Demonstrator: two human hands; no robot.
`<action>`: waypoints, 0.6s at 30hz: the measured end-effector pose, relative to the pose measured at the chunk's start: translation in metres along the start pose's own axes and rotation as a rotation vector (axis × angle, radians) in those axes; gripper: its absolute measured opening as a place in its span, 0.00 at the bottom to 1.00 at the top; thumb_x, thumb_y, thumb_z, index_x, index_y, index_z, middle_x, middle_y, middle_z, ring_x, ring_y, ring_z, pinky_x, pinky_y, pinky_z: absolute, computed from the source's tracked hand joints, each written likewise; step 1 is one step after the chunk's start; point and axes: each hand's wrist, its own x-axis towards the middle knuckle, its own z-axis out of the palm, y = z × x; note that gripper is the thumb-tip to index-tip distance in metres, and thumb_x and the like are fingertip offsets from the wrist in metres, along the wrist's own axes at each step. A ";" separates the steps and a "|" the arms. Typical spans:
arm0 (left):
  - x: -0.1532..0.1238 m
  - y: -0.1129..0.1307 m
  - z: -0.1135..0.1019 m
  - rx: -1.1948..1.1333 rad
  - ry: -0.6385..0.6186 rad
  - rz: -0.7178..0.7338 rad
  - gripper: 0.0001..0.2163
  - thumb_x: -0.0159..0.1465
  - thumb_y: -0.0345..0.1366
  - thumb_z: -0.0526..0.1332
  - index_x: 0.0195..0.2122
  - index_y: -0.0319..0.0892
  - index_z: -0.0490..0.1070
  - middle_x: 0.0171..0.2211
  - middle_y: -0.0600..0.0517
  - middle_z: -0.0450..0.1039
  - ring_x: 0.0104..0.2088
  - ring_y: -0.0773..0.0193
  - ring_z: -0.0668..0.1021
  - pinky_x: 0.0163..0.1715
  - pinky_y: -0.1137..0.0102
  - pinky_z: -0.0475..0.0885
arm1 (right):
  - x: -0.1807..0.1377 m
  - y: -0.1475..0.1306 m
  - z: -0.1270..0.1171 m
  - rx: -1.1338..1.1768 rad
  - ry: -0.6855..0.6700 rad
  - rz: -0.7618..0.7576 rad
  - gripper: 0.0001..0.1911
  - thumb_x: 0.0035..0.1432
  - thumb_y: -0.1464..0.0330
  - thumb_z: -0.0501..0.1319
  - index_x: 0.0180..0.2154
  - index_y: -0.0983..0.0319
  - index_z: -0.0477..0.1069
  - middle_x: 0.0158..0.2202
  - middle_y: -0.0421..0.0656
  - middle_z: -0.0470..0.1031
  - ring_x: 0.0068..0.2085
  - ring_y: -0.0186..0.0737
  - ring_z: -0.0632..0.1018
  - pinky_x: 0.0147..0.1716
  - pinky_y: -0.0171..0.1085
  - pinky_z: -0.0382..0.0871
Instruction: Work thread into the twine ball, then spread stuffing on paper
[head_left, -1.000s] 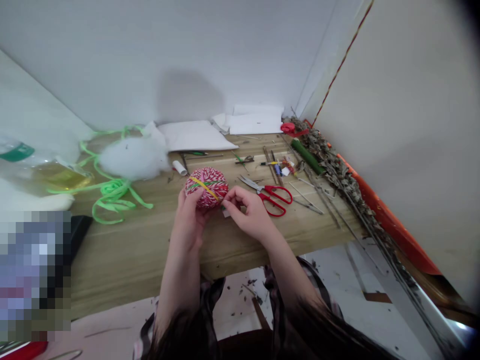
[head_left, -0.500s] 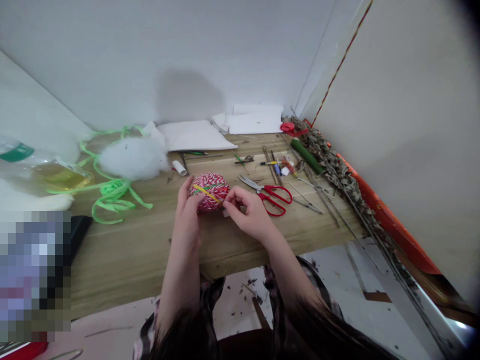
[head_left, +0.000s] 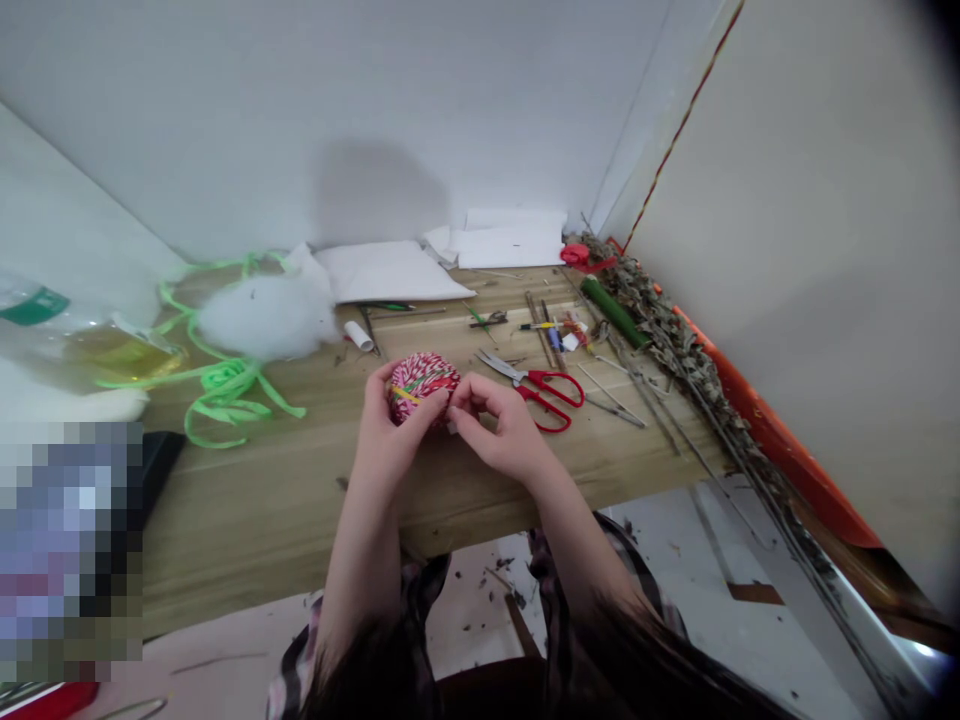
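Note:
A ball of red-and-white twine (head_left: 421, 372) sits low over the wooden table, with a yellow strip (head_left: 405, 395) and a bit of green across its front. My left hand (head_left: 386, 425) is wrapped round its left side, the thumb lying over the front and covering part of the strip. At the ball's right edge, my right hand (head_left: 491, 420) has thumb and forefinger pinched together. Whatever those fingertips hold is too small to name; a tiny pale bit shows just under them. Red-handled scissors (head_left: 551, 395) lie partly open just right of my right hand.
Green ribbon (head_left: 229, 385), white stuffing (head_left: 262, 315) and a bottle (head_left: 97, 340) lie to the left. White sheets (head_left: 390, 270) are along the back wall. Thin sticks, a green roll (head_left: 615, 312) and dried leafy stems (head_left: 686, 365) line the right, beside an orange edge (head_left: 780, 450).
My left thumb has slid right and up across the ball, covering more of the yellow strip. The ball has shifted slightly right. My right hand stays pinched at its edge.

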 end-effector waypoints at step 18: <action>0.001 -0.002 0.002 -0.121 0.052 0.006 0.26 0.51 0.35 0.68 0.52 0.45 0.66 0.45 0.50 0.75 0.42 0.62 0.78 0.42 0.69 0.72 | 0.000 -0.001 0.001 -0.030 0.056 0.003 0.05 0.59 0.68 0.59 0.30 0.60 0.66 0.26 0.37 0.68 0.27 0.33 0.69 0.31 0.35 0.65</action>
